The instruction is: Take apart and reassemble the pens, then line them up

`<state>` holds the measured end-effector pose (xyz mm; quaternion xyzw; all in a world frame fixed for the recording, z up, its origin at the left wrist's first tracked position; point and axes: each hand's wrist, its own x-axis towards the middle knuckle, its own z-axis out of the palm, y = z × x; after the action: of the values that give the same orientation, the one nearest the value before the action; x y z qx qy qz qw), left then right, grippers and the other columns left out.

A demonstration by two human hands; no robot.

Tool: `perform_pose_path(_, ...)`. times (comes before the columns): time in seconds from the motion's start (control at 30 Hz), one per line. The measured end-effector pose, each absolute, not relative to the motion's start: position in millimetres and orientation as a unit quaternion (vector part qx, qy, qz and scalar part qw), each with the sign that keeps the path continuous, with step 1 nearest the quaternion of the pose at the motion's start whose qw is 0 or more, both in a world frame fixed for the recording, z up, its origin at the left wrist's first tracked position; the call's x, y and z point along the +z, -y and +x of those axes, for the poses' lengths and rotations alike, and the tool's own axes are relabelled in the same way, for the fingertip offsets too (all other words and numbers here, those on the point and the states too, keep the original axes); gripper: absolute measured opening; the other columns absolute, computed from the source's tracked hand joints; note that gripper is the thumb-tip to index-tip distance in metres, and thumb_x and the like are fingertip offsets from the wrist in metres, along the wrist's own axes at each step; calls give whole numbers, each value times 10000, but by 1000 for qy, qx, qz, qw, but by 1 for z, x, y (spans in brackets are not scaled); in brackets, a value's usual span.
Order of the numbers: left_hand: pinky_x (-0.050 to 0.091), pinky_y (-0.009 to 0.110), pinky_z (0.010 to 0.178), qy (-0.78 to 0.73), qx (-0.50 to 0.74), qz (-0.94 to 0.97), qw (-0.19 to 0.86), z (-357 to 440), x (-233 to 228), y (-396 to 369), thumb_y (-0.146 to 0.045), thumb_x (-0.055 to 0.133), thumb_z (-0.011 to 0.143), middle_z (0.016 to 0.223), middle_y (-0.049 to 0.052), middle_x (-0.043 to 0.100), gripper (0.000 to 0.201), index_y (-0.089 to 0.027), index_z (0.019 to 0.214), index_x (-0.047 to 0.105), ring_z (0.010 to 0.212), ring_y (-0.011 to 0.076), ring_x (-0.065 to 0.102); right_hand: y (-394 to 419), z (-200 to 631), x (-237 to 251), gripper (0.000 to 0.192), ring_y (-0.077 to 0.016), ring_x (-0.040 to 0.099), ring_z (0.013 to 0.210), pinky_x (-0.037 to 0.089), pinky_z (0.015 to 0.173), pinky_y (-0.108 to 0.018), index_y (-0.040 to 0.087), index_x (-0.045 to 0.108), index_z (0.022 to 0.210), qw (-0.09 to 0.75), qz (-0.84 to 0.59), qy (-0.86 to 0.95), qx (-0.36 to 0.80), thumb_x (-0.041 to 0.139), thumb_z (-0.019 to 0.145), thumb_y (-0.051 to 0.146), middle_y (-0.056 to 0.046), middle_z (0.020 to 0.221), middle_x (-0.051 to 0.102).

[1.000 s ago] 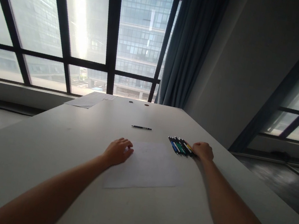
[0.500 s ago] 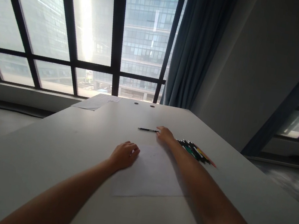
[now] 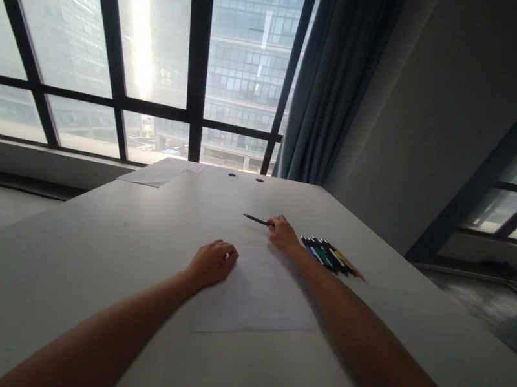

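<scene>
A slim black pen [image 3: 257,219] points left above the far edge of the paper, its near end pinched in the fingers of my right hand [image 3: 282,233]. Loosely curled, my left hand [image 3: 212,262] rests on the upper left part of a white sheet of paper [image 3: 261,299]; I see nothing held in it. The sheet lies flat on the table, with its right side partly covered by my right forearm. Right of that forearm, several pens and pencils [image 3: 331,256] in black, green, blue, yellow and orange lie side by side.
The long white table [image 3: 80,263] reaches toward the windows. More papers [image 3: 156,172] lie at its far left corner. Two dark round inserts [image 3: 259,180] sit near the far edge. A blue curtain [image 3: 332,100] hangs behind the table.
My right hand has closed on the pen, which lay flat before and now tilts with its left tip raised. The left hand stays on the paper. The view has shifted slightly.
</scene>
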<state>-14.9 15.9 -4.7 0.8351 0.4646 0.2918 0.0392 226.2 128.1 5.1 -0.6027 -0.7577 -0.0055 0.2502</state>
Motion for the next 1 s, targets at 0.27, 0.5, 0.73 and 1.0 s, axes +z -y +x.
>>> perform_pose_path(0.27, 468, 357, 831, -482, 277, 830, 36, -15, -1, -15, -279, 617, 775, 823, 33, 686, 124, -243, 857, 704, 810, 205, 625, -58, 241, -8, 224, -140, 555, 591, 448, 608, -270, 175, 528, 993, 478, -511, 677, 228, 462, 804, 276, -3, 728, 635)
perform_pose_path(0.5, 458, 383, 856, -470, 307, 827, 22, -16, -2, -14, -327, 578, 826, 830, 31, 712, 163, -219, 876, 688, 794, 195, 642, -37, 215, -8, 169, -181, 615, 710, 471, 684, -312, 194, 548, 955, 500, -470, 709, 162, 525, 799, 255, -30, 770, 670)
perform_pose_path(0.73, 499, 311, 740, -434, 449, 774, 107, -11, -3, -17, -436, 487, 894, 983, 81, 721, 323, -183, 961, 676, 738, 161, 637, -14, 197, -2, 129, -188, 609, 762, 427, 786, -346, 209, 592, 991, 418, -351, 837, -22, 497, 903, 212, -46, 889, 693)
perform_pose_path(1.0, 513, 315, 764, -403, 524, 729, 178, -10, 0, -13, -439, 393, 929, 915, 84, 720, 372, -161, 1052, 609, 816, 185, 662, -18, 197, -4, 253, -228, 599, 913, 397, 828, -380, 199, 559, 1125, 393, -363, 843, -56, 555, 872, 192, -79, 1006, 667)
